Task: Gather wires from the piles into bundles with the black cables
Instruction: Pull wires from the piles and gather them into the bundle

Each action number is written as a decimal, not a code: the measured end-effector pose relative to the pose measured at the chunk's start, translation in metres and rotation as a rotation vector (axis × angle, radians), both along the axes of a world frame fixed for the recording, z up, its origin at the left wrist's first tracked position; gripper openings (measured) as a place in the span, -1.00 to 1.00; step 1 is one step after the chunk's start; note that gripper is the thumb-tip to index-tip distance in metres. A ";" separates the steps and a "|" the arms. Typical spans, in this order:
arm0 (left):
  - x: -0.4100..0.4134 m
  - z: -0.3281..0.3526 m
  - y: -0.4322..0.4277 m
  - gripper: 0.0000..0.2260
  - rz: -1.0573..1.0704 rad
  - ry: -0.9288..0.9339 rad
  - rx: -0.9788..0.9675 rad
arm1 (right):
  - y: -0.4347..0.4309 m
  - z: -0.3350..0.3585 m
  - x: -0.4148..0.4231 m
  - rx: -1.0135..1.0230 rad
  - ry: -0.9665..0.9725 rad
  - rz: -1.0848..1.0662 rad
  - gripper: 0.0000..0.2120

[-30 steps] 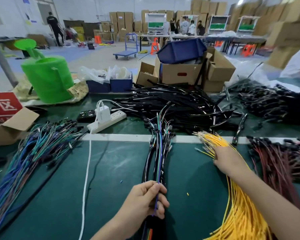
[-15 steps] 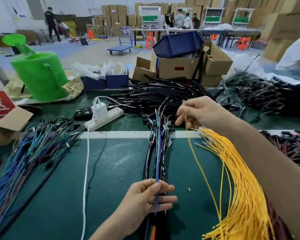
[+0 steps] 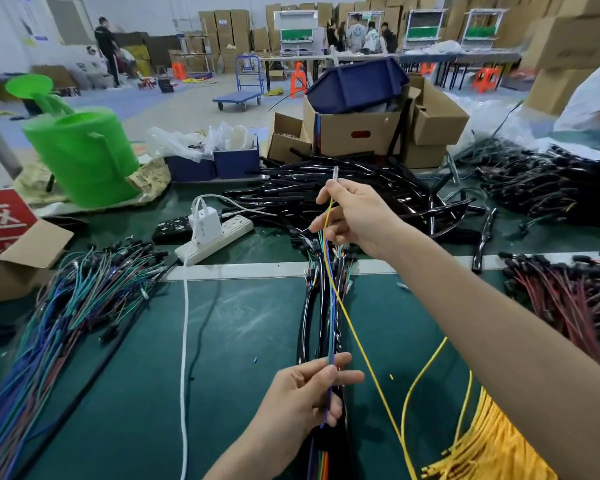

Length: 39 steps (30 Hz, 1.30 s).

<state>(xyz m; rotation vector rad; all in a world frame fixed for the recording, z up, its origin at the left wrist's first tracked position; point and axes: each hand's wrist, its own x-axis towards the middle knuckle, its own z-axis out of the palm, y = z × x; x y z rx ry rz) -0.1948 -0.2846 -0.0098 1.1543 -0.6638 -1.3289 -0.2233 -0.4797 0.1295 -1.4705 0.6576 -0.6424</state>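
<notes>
A red sign at the left edge, behind a cardboard box flap, bore 1 white Chinese character, 区; its neighbour was cut off. Wall notices were too blurred to read.

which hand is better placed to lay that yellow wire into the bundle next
Right. The right hand pinches the yellow wire above the bundle; the left hand is occupied holding the bundle's near end.

White wall, grey floor, stacked cartons, trolley
</notes>
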 end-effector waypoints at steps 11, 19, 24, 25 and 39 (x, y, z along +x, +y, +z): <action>0.005 0.002 -0.001 -0.77 -0.026 0.215 -0.003 | 0.026 -0.053 0.010 0.224 -0.042 0.161 -0.75; 0.011 0.003 -0.003 -0.89 0.048 0.405 -0.001 | 0.033 -0.080 -0.038 0.150 0.176 0.087 -0.74; 0.013 0.000 -0.004 -0.84 0.180 0.463 -0.040 | 0.058 -0.106 -0.112 0.040 0.460 0.578 -0.80; 0.014 0.001 -0.005 -0.84 0.203 0.472 -0.044 | 0.061 -0.107 -0.125 0.028 0.496 0.661 -0.82; 0.020 0.001 -0.006 -0.82 0.319 0.402 -0.026 | 0.092 -0.084 -0.137 0.163 0.395 0.702 -0.91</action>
